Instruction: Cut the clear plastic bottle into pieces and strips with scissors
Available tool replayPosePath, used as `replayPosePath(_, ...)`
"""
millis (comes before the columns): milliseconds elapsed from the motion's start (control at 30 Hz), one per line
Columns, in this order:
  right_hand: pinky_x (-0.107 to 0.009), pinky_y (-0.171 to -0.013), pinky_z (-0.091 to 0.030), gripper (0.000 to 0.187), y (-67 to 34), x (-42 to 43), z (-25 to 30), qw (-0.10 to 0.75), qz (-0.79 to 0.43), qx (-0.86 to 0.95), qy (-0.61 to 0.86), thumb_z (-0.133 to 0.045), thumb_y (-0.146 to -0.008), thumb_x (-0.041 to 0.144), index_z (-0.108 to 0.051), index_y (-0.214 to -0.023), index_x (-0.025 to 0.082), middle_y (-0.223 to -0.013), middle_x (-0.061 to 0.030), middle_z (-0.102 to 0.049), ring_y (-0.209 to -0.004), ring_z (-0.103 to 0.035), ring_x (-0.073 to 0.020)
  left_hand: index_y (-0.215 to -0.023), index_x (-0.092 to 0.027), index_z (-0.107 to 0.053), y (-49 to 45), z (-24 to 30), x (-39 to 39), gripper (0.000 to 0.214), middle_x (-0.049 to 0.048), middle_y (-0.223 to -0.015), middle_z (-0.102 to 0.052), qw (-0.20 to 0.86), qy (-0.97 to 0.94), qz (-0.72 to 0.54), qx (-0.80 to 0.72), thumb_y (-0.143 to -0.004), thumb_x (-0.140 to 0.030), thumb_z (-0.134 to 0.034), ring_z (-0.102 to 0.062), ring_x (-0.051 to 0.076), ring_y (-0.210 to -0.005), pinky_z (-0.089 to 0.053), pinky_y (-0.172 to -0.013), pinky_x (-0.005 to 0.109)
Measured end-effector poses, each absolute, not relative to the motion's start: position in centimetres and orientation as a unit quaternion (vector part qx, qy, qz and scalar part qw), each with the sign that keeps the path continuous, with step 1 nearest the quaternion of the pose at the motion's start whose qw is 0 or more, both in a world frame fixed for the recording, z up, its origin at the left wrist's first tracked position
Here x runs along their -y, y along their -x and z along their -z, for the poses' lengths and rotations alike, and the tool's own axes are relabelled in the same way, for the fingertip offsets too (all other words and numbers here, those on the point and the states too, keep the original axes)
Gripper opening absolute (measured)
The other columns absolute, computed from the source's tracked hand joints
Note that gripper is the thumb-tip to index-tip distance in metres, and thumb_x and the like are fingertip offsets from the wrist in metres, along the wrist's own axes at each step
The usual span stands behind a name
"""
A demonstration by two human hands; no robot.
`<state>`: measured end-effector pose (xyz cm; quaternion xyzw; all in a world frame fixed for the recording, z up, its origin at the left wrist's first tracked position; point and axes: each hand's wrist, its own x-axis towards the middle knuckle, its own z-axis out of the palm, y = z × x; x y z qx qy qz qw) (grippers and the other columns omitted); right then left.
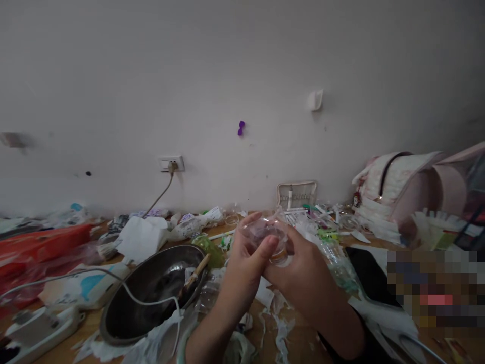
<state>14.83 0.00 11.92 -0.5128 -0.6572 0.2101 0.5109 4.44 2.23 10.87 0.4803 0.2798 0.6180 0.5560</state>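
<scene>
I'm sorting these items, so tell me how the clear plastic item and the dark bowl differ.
Look: the clear plastic item is see-through, while the dark bowl is opaque. Size: the plastic item is small enough for hands to surround; the bowl is clearly larger. State: the plastic item is held between the left hand and right hand; the bowl is on the table. Both look shiny.

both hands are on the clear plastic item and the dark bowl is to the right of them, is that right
The side is wrong: the head view shows the dark bowl to the left of the hands, not the right. The left hand and right hand are indeed both on the clear plastic item.
</scene>
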Motion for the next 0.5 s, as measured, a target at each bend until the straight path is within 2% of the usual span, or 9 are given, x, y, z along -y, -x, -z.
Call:
replayPosePath(200,-0.031,-0.071,-0.054,0.037,-14.7,0.2,-11.6,0.533,-0.189,0.678,0.468,-0.063,-0.070,0.029,-0.062,-0.106,0.022,-0.097,-0.0035,-0.070,-0.087,-0.066,-0.0199,-0.103,-0.024,-0.055,-4.2,-11.2,-1.5,0.043,0.0031,-0.097,-0.069,0.467,-0.531,-0.655,-0.267,-0.068,-0.038,-0.074,-0.066,0.019,-0.087,-0.053,-0.077,0.031)
replayPosePath(333,-0.030,-0.074,-0.055,0.043,-14.6,0.4,-11.7,0.548,-0.176,0.692,0.436,-0.065,-0.070,0.029,-0.058,-0.112,0.020,-0.096,-0.0034,-0.070,-0.086,-0.066,-0.0190,-0.103,-0.027,-0.059,-3.7,-11.1,-1.1,0.033,0.0022,-0.106,-0.067,0.364,-0.584,-0.686,-0.236,-0.073,-0.031,-0.072,-0.063,0.018,-0.099,-0.051,-0.085,0.030)
replayPosePath(433,-0.026,-0.087,-0.051,0.063,-15.1,0.6,-11.7,0.546,-0.215,0.731,0.349,-0.071,-0.066,0.021,-0.046,-0.123,0.029,-0.114,0.0006,-0.063,-0.101,-0.061,-0.0159,-0.115,-0.034,-0.054,-2.8,-10.9,-0.4,0.053,0.0008,-0.120,-0.061,0.295,-0.658,-0.666,-0.190,-0.069,-0.024,-0.077,-0.056,0.021,-0.113,-0.045,-0.098,0.035)
replayPosePath(500,-0.026,-0.098,-0.044,0.073,-15.7,0.8,-11.6,0.540,-0.180,0.756,0.324,-0.077,-0.061,0.025,-0.042,-0.124,0.032,-0.124,0.0014,-0.055,-0.112,-0.054,-0.0170,-0.127,-0.038,-0.045,-2.0,-11.1,0.3,0.073,0.0020,-0.132,-0.054,0.276,-0.719,-0.613,-0.177,-0.065,-0.024,-0.080,-0.049,0.025,-0.122,-0.040,-0.104,0.042)
